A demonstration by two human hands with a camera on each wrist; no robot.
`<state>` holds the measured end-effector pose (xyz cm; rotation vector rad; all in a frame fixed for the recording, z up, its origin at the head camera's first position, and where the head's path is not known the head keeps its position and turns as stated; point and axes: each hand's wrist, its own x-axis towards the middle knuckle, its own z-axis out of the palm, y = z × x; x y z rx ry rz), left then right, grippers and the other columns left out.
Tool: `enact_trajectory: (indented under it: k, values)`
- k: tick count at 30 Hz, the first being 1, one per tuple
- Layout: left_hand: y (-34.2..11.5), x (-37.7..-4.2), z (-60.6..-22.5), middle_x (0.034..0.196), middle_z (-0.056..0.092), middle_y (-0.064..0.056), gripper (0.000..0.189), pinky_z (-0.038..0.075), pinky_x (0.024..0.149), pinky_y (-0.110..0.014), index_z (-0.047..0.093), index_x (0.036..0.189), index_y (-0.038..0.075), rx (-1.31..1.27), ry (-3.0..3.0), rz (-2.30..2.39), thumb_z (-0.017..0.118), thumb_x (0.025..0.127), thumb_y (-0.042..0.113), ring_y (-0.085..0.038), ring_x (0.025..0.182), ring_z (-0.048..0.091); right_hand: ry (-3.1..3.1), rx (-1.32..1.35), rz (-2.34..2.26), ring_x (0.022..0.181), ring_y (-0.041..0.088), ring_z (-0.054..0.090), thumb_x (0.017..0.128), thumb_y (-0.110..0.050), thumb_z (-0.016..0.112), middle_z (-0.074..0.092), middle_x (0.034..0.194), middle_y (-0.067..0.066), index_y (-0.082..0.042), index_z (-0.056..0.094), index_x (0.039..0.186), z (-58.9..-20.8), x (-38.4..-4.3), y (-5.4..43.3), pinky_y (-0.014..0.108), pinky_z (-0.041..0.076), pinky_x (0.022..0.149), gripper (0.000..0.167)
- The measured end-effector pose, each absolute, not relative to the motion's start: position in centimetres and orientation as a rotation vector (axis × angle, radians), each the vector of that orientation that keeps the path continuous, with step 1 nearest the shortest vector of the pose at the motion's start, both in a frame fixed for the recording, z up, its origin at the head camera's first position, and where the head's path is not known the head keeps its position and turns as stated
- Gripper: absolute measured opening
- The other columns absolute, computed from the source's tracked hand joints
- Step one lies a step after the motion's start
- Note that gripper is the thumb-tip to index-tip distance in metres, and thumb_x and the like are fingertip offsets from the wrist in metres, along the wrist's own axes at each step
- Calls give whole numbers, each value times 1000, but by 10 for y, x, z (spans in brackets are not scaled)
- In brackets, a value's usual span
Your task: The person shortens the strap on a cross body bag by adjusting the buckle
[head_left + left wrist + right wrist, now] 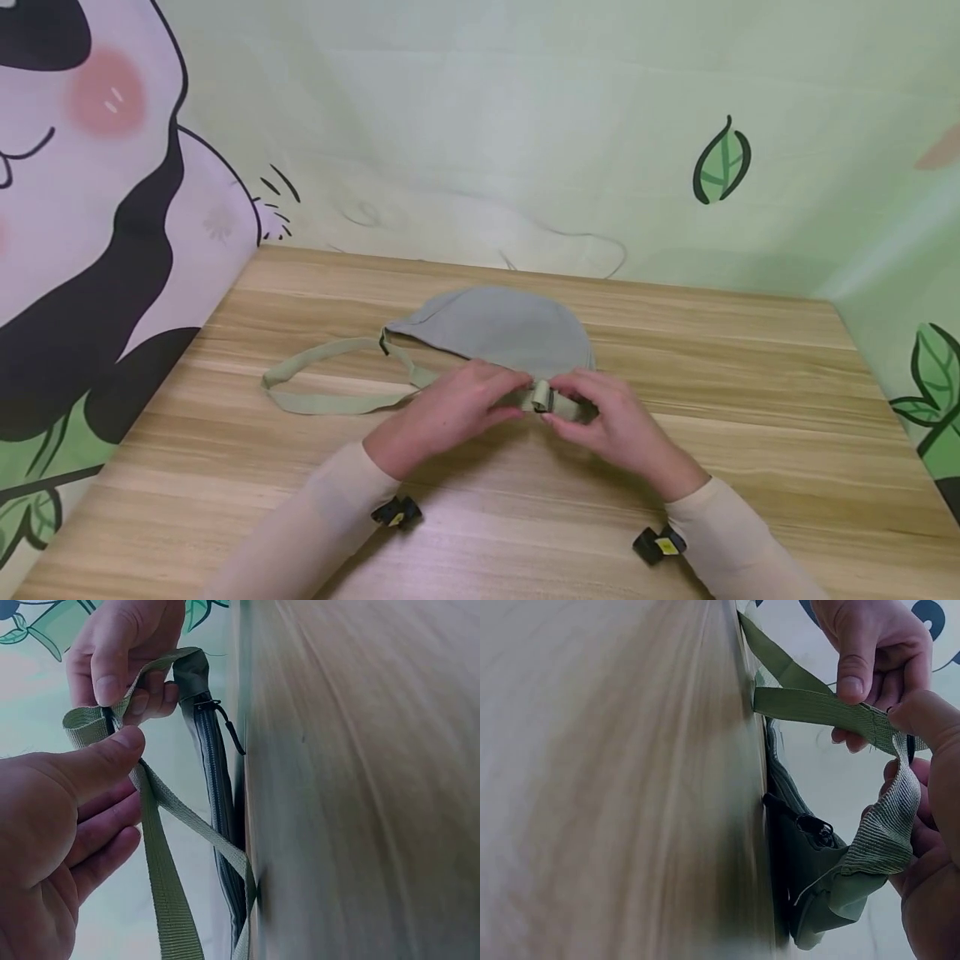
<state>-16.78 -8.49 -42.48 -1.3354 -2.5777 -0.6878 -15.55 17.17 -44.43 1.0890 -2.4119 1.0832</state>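
A grey crescent-shaped sling bag [502, 325] lies on the table, its pale green webbing strap [330, 404] looping out to the left. In front of the bag, my left hand [457, 408] pinches the strap between thumb and fingers. Close beside it, my right hand [618, 421] grips the strap at a dark strap slider [910, 748]. A small loop of webbing [542, 396] stands up at the slider, between both hands. The bag's dark zipper [214, 772] and its puller [810, 825] show in the wrist views. Fingers partly hide the slider.
The wood-grain table [750, 400] carries the bag and strap. Behind it hangs a pale green backdrop [480, 125] with a printed panda [142, 275] at left and leaves at right. Black wrist cameras [401, 512] sit under the sleeves.
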Motion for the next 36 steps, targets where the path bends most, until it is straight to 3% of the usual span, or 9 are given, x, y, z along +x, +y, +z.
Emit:
enact_trajectory:
  k: [21,31,36]
  values:
    - [-91,-166,-424,112,82,-1,26,63,91,-37,77,118,10,-1371,-2474,-613,86,93,15,-17,102,78,-2407,1125,1065,81,10,63,83,-4,88,75,94,0,-6,76,114,-446,-155,175,30,57,71,34]
    - [-101,-167,-427,119,80,0,32,62,98,-36,76,125,11,-1356,-2464,-517,85,94,13,-20,110,76,-2468,1070,1120,85,16,69,85,-4,87,78,101,0,-8,77,115,-445,-153,180,31,61,77,31]
    - [-109,-166,-430,115,80,0,28,63,93,-35,76,122,11,-1317,-2475,-492,84,95,13,-19,105,76,-2477,1047,1124,87,12,69,85,-3,87,79,102,-1,-9,78,114,-446,-153,184,32,62,78,31]
